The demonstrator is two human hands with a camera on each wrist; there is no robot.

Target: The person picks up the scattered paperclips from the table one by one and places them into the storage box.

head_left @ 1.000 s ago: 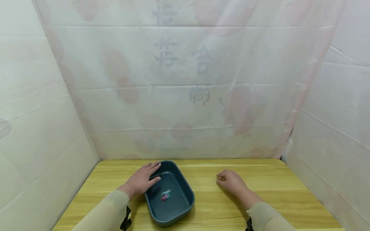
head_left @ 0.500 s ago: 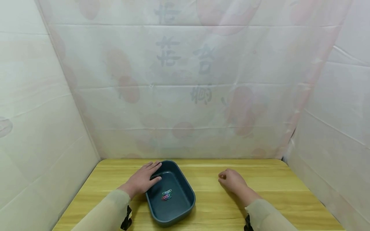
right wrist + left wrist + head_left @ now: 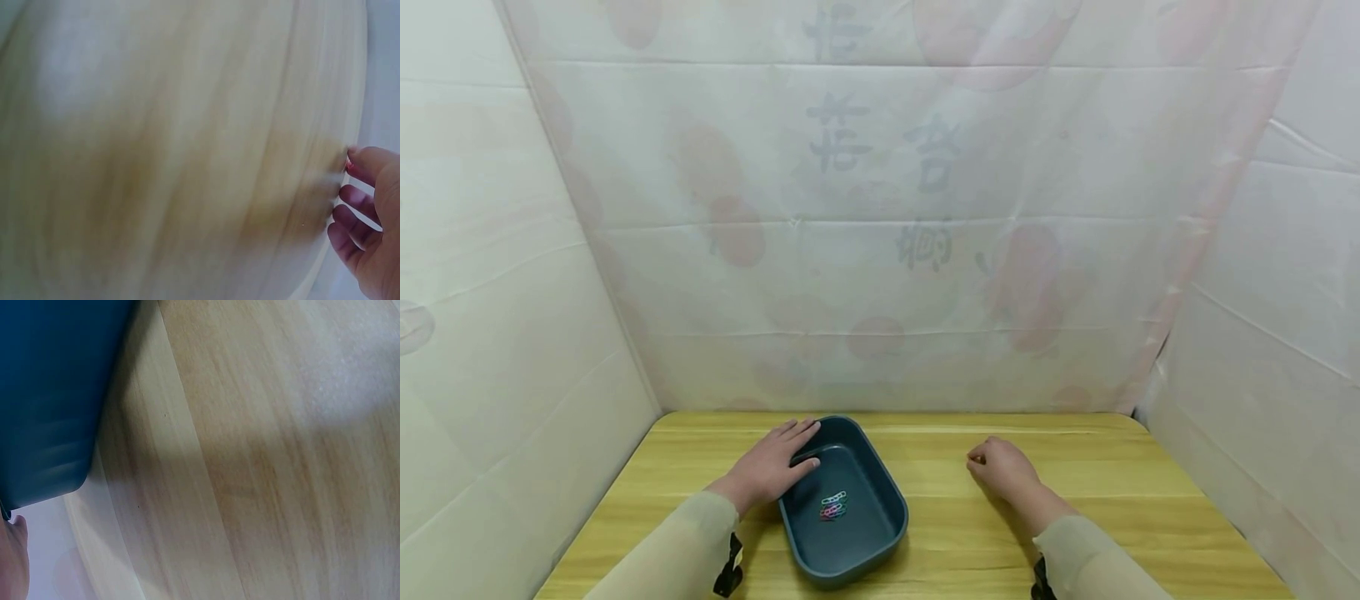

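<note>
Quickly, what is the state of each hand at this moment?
Left hand: open, fingers resting on the tray rim.
Right hand: fingers curled; whether it pinches anything cannot be told.

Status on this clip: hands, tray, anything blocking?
Left hand flat on tray rim. Right hand curled on table; contents unclear. Clips in tray. Nothing blocking.

Blue tray (image 3: 880, 533) on light wooden table (image 3: 1112, 500)

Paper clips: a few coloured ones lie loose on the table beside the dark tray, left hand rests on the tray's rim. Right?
Not quite. The paper clips lie inside the dark tray, on its floor, not on the table beside it; the head view shows this. The rest holds: the left hand rests on the tray's rim at its far left corner.
</note>
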